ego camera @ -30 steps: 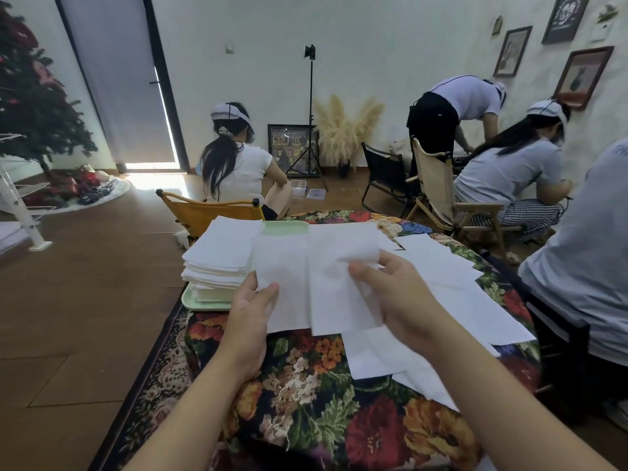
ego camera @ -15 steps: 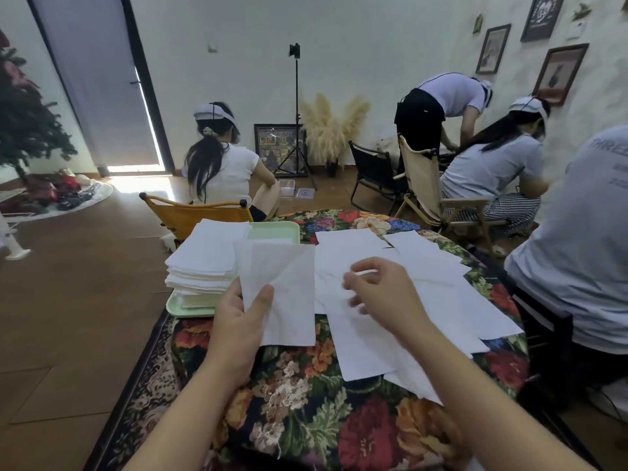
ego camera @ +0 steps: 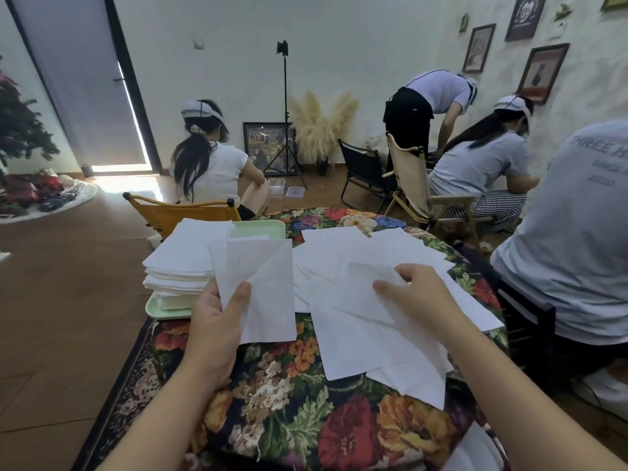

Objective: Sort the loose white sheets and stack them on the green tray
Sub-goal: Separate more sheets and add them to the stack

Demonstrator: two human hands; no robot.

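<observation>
the green tray (ego camera: pixel 261 229) sits at the far left edge of the desk (ego camera: pixel 289 402), which is draped in a dark floral cloth, and it carries a thick stack of white sheets (ego camera: pixel 183 260) that covers most of its left part, leaving a bare strip at its far right corner and its near rim showing

just right of the tray, the left hand (ego camera: pixel 217 321) has its grip closed on a held sheet (ego camera: pixel 261 290), thumb on the front face and fingers behind, so the sheet stands nearly upright and overlaps the tray's near right corner in view

further right of the tray, the loose white sheets (ego camera: pixel 356 266) lie fanned and overlapping across the middle of the desk, a few reaching over its right edge

the right hand (ego camera: pixel 418 294) is down on this spread, well right of the tray, its grip pinching the raised corner of a top sheet (ego camera: pixel 363 300) between thumb and curled fingers

beyond the tray stands a yellow folding chair (ego camera: pixel 180 210), and past it a person in a white top (ego camera: pixel 214 168) sits on the floor facing away
</observation>
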